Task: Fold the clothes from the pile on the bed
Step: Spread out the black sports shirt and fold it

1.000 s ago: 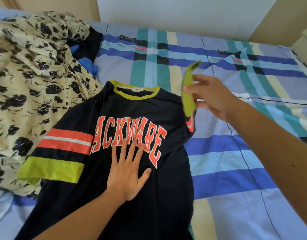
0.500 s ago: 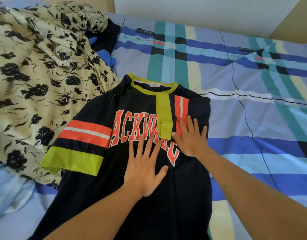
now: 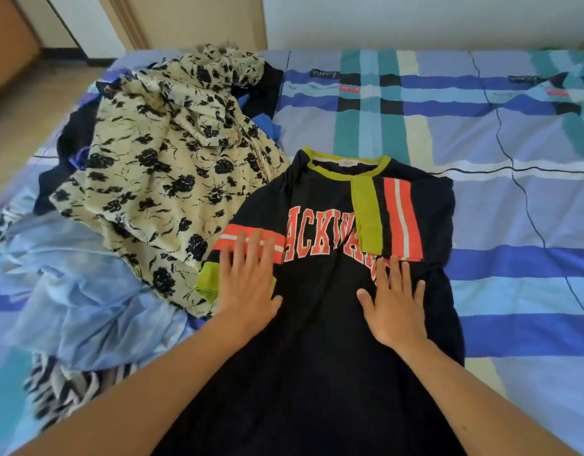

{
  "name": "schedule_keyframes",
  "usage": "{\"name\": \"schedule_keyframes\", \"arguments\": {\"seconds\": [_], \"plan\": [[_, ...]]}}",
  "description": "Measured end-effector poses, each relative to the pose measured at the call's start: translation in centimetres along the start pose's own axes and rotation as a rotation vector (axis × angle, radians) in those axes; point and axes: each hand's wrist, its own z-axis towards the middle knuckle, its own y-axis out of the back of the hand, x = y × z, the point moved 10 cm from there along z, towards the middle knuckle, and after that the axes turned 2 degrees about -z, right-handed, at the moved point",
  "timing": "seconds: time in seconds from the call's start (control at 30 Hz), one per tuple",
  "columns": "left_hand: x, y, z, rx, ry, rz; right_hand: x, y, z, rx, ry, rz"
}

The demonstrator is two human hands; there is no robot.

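Left hand and right hand lie flat on the navy T-shirt, fingers straight, gripping nothing. The clothes pile lies at the left edge of the bed.

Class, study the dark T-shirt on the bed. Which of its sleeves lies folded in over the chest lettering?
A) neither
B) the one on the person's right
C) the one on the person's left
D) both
B: the right sleeve lies across the lettering of the T-shirt, while the left sleeve sticks out sideways under the left hand.
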Motion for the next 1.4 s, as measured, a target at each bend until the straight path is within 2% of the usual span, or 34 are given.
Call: {"name": "schedule_keyframes", "arguments": {"seconds": [0.07,0.13,0.23,0.3,0.33,0.37,0.4,0.43,0.47,0.5,0.57,0.63,0.7,0.77,0.83,0.9,1.0,1.1,1.2,1.3,1.4], "plan": [[3.3,-0.1,0.2,0.083,0.071,0.053,0.4,0.6,0.0,0.048,-0.019,0.037],[4.8,0.9,1.2,0.081,0.056,-0.009,1.2,1.9,-0.2,0.040,-0.034,0.077],[6.9,3.0,3.7,0.036,0.063,-0.251,3.4,4.6,-0.9,-0.105,0.025,0.160],[5.7,3.8,4.4,0.099,-0.076,-0.438,5.6,5.8,-1.5,-0.178,0.120,0.253],[4.3,3.2,3.9,0.209,-0.174,-0.415,6.9,6.1,-1.8,-0.179,0.168,0.299],[3.0,1.9,3.0,0.308,-0.258,-0.271,8.2,6.0,-2.0,-0.153,0.201,0.344],[2.2,0.3,1.8,0.363,-0.328,-0.025,9.2,5.5,-2.2,-0.106,0.211,0.385],[1.4,-0.8,0.9,0.341,-0.400,0.181,9.9,4.7,-2.4,-0.050,0.204,0.418],[1.2,-1.6,0.8,0.298,-0.438,0.288,10.3,3.7,-2.5,0.011,0.192,0.426],[1.4,-1.5,1.2,0.246,-0.433,0.276,10.4,2.6,-2.5,0.072,0.185,0.398],[2.9,-0.6,2.7,0.133,-0.352,0.056,10.1,0.3,-2.6,0.164,0.219,0.276],[5.2,1.4,3.9,0.060,-0.172,-0.360,9.9,-1.0,-2.7,0.204,0.268,0.181],[8.6,2.6,5.3,0.006,0.122,-0.779,9.9,-1.5,-2.6,0.235,0.283,0.150],[11.8,3.8,7.3,-0.032,0.418,-0.999,10.0,-1.7,-2.5,0.273,0.286,0.145],[13.5,5.2,8.9,-0.072,0.623,-1.205,9.9,-1.8,-2.5,0.294,0.287,0.138],[13.0,7.6,10.7,-0.101,0.664,-1.434,9.8,-2.0,-2.5,0.303,0.284,0.125],[10.9,11.4,13.7,-0.136,0.586,-1.522,9.8,-2.2,-2.4,0.312,0.280,0.110],[7.4,13.9,16.2,-0.149,0.451,-1.472,9.8,-2.4,-2.4,0.313,0.279,0.112],[1.9,13.3,17.0,-0.052,0.209,-1.286,9.8,-2.5,-2.4,0.307,0.283,0.118],[-3.0,8.2,15.3,0.105,-0.035,-0.853,9.9,-2.5,-2.6,0.291,0.298,0.126],[-5.1,-0.3,12.1,0.410,-0.205,-0.336,9.9,-2.4,-2.5,0.267,0.310,0.133]]}}
